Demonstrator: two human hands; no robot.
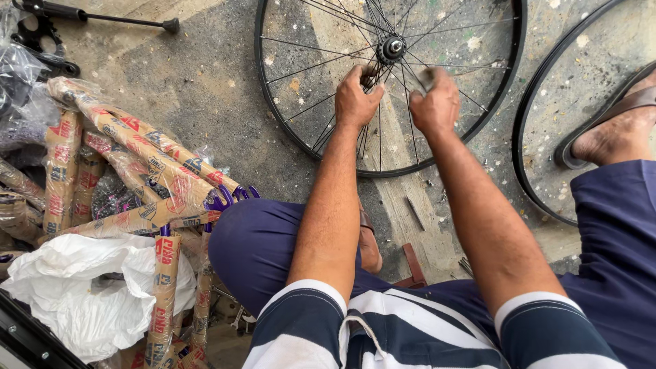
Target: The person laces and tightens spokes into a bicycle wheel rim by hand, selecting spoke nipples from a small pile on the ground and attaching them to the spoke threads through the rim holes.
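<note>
**Both hands at the spokes, just below the hub**

Bicycle wheel [328, 147] lies flat on the concrete floor [205, 82], straight ahead of the seated person. Hub [392, 47] sits just beyond both hands, axle pointing up toward the camera.

- Left hand [357, 98]: fingers curled shut around spokes [321, 133] left of the hub.
- Right hand [436, 102]: fisted on a small grey object; cannot tell what.
- Both about equally near the hub.
- Second rim [529, 147] at right, sandalled foot [615, 130] inside it.

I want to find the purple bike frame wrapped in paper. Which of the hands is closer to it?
Left. The left hand grips spokes on the side toward the wrapped frame; the right hand is farther away.
</note>
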